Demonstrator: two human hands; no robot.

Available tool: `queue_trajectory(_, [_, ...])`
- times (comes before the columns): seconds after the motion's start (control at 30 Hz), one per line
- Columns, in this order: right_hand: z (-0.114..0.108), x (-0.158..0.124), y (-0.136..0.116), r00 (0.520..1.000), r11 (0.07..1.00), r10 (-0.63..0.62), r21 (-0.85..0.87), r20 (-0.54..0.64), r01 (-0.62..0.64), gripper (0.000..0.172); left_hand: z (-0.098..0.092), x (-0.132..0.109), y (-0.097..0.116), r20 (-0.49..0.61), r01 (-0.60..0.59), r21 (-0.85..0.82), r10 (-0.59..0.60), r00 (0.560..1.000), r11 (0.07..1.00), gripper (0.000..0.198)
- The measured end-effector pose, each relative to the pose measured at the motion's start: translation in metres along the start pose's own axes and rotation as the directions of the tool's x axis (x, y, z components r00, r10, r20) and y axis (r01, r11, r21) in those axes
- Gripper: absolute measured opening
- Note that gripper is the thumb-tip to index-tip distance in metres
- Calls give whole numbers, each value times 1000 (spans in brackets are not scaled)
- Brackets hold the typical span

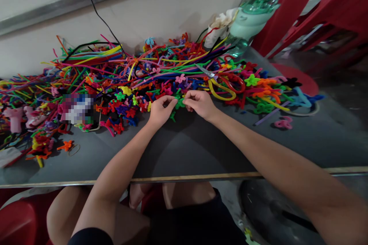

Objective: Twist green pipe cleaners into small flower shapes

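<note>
My left hand (pixel 160 110) and my right hand (pixel 199 103) meet at the middle of the grey table (pixel 184 153). Both pinch a small green pipe-cleaner piece (pixel 179 103) between their fingertips. Just beyond them lies a big heap of coloured pipe cleaners (pixel 120 69) and small twisted flower shapes (pixel 126 109). A green scrap (pixel 173 116) lies on the table under my left hand.
Scissors with yellow handles (pixel 218 84) lie in the heap to the right. A mint-green bottle (pixel 253 15) stands at the back right. Pink toy figures (pixel 17 116) sit at the left. Red plastic chairs (pixel 330 11) stand beyond the table. A black cable (pixel 94 7) runs along the wall.
</note>
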State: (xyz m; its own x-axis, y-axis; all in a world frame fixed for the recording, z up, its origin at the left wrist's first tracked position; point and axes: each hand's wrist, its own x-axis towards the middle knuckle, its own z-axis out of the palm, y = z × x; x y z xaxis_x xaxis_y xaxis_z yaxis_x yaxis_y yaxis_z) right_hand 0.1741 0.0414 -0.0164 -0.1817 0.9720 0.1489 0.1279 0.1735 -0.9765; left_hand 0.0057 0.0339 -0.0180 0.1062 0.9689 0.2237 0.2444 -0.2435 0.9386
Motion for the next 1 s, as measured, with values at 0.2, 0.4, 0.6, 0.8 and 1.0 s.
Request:
queue_trajectory(0.2, [1, 1, 1, 1000, 999, 0, 53, 18, -1, 15, -2, 2, -1, 95, 52, -75, -45, 995, 996, 20])
queue_trajectory(0.4, [-1, -3, -3, 993, 994, -110, 6, -38, 110, 15, -3, 0, 0, 124, -1, -6, 2, 992, 1000, 26])
queue_trajectory(0.6, [0, -7, -8, 982, 982, -186, -14, -33, 186, 18, -1, -3, 6, 124, 26, -104, -13, 992, 994, 18])
queue_trajectory(0.8, [1, -11, -9, 972, 969, -233, -79, -1, 233, 20, 2, -3, 6, -9, 23, -120, -25, 1000, 992, 8])
queue_trajectory(1.0, [0, -9, -10, 990, 985, -128, 125, 52, 120, 22, 0, 1, 2, -10, -22, -128, 21, 1000, 992, 10])
